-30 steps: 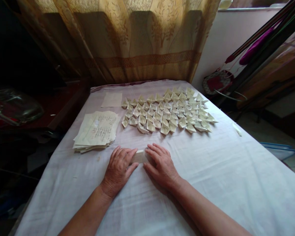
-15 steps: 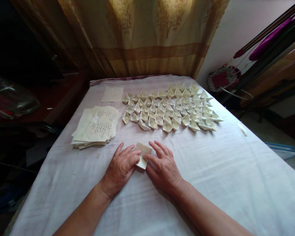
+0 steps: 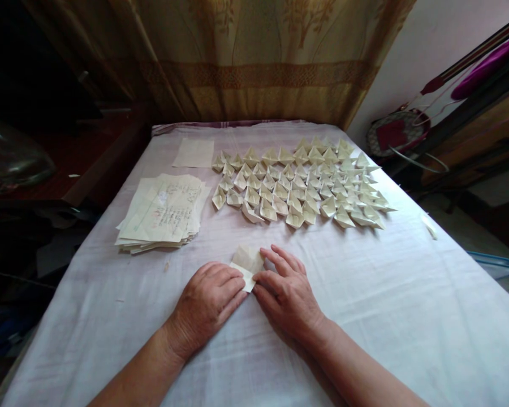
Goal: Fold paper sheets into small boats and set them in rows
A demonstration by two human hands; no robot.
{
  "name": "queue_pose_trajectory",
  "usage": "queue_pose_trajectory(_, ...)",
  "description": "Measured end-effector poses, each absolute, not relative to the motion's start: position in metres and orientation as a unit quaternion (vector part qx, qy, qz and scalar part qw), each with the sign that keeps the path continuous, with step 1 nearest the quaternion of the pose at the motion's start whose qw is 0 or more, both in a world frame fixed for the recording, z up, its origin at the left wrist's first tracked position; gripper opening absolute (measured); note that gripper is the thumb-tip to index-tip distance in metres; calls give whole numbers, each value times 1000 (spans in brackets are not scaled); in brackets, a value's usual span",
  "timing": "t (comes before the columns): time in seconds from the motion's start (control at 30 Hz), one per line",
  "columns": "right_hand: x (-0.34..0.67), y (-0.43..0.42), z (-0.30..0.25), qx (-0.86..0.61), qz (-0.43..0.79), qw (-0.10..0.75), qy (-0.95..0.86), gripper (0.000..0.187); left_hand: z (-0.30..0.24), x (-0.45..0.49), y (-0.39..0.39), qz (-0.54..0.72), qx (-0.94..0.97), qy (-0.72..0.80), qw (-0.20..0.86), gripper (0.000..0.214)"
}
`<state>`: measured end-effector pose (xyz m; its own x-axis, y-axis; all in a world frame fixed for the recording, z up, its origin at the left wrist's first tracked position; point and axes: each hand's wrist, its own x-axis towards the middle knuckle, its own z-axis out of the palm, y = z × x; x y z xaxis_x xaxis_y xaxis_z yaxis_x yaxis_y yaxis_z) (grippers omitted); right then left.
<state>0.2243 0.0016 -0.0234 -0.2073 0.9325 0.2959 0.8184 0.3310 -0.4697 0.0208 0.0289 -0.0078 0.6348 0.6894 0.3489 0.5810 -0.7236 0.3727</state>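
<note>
A small piece of folded paper lies on the white cloth between my hands, its near part folded over and brighter than the far part. My left hand has its fingers pressed together, with thumb and fingertips gripping the paper's near left edge. At the near right corner, the thumb and index finger of my right hand pinch the same paper. The other right fingers stretch along its right side. Beyond my hands stand several rows of folded paper boats.
A stack of written-on paper sheets sits at the left, with a single blank sheet behind it. A white cloth covers the table. Behind hangs a gold curtain; a bag is at the right.
My left fingers, spread earlier, have drawn together and down onto the paper's near left edge. My right hand keeps its place at the right corner. The view has shifted slightly.
</note>
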Motion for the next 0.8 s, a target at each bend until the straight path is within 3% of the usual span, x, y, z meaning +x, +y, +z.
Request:
queue_pose_trajectory(0.23, 225, 5, -24, -587, 130, 285, -747, 14, -10, 25, 28, 238, 879, 396, 115, 18)
queue_pose_trajectory(0.5, 223, 7, -23, -598, 149, 289, -733, 8, -16, 31, 30, 279, 861, 425, 39, 15)
queue_pose_trajectory(0.8, 226, 8, -24, -594, 160, 318, -721, 15, -19, 30, 31, 272, 862, 422, 66, 11)
